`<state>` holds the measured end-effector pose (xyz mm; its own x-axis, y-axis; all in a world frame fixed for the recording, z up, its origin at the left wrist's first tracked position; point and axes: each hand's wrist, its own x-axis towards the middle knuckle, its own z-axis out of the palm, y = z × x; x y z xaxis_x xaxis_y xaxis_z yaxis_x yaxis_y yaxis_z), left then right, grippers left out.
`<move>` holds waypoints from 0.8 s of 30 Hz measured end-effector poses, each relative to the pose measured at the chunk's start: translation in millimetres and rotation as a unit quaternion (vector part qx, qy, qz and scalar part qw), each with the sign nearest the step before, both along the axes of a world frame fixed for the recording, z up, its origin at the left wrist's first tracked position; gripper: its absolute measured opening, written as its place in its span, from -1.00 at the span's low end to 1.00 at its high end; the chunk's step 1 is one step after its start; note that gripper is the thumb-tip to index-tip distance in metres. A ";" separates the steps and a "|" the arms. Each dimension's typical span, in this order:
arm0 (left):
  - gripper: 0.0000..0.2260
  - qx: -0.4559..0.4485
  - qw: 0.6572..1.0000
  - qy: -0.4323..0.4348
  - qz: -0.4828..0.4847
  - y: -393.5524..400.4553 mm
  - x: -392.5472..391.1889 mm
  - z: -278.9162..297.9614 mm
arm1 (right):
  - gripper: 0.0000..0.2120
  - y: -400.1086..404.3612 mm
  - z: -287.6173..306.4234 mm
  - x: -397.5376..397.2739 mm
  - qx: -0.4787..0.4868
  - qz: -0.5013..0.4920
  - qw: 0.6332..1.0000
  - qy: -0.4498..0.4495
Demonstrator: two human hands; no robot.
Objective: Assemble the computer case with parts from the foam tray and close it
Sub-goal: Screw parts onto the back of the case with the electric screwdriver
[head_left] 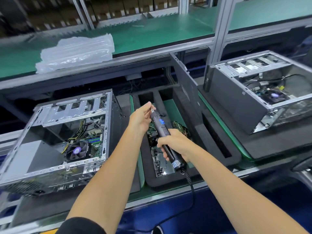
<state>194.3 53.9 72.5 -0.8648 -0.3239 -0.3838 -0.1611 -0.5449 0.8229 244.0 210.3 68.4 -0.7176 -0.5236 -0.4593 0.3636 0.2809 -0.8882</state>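
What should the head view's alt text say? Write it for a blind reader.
Both hands hold a corded electric screwdriver above a black foam tray: right hand grips the body, left hand pinches the tip. An open computer case lies left, another open case right.

**Assembly line bench under a green shelf**

A green-matted shelf [152, 34] runs across the top on aluminium posts [219, 31], holding clear air-cushion bags [76, 51]. Behind it stand blurred rows of cartons [118, 7]. Blue floor [211, 208] shows below.
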 end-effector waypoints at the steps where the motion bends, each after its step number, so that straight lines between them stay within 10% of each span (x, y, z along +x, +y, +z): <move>1: -0.92 0.006 1.000 0.001 0.004 0.0 2.3 2.9 | -0.80 -1.2 1.0 2.1 -0.002 -0.002 1.000 0.005; 16: -0.88 0.047 0.990 0.058 0.121 -39.6 61.0 48.9 | -0.70 -71.9 31.1 68.3 -0.004 -0.028 0.997 0.068; 24: -0.92 0.020 0.991 0.051 0.121 -140.3 151.0 62.4 | -0.34 -175.2 45.5 157.9 0.001 -0.009 0.994 0.107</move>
<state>345.2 -86.4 134.9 -0.7988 -0.5118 -0.3160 0.0600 -0.5905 0.8048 401.9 35.1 113.9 -0.8087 -0.5088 -0.2951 0.1707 0.2771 -0.9455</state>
